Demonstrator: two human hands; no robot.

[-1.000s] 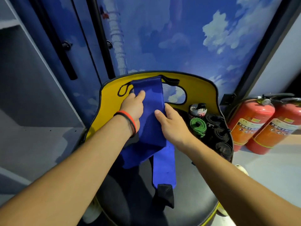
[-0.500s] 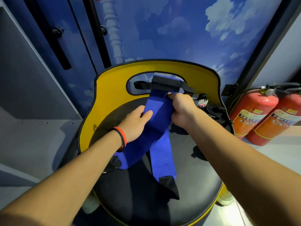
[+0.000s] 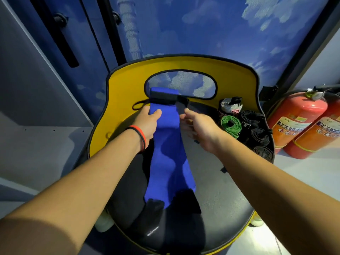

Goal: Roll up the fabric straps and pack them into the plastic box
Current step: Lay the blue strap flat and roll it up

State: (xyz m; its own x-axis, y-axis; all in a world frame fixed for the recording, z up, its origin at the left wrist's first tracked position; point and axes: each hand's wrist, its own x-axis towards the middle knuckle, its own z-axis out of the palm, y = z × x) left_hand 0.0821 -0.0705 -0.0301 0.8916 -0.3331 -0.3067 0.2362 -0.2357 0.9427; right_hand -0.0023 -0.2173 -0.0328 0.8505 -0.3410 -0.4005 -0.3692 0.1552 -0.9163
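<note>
A smooth wall panel printed with blue sky and white clouds (image 3: 202,24) fills the view from 10 to 2 o'clock. Below it stands a chair with a curved, glossy yellow backrest (image 3: 125,85) edged in black, pierced by an oval handle hole, and a round, finely grained black padded seat (image 3: 220,190). At 3 o'clock are two red metal fire extinguishers (image 3: 298,126); their yellow-and-white labels carry print too blurred to read.

A long blue fabric strap (image 3: 169,153), soft and matte, lies down the seat from 12 towards 6 o'clock, black at both ends, its far end against the backrest. The left hand (image 3: 147,124) holds the strap's 9 o'clock edge, thumb on top. The right hand (image 3: 200,126) is loose, fingers spread and blurred, at the 3 o'clock edge; contact cannot be told.

At the seat's 2 o'clock rim sit four rolled black straps (image 3: 261,135), a green ribbed roll (image 3: 230,125) and a white-and-grey roll (image 3: 230,107) with unreadable red print. Red and black wristbands (image 3: 139,135) circle the left wrist.
</note>
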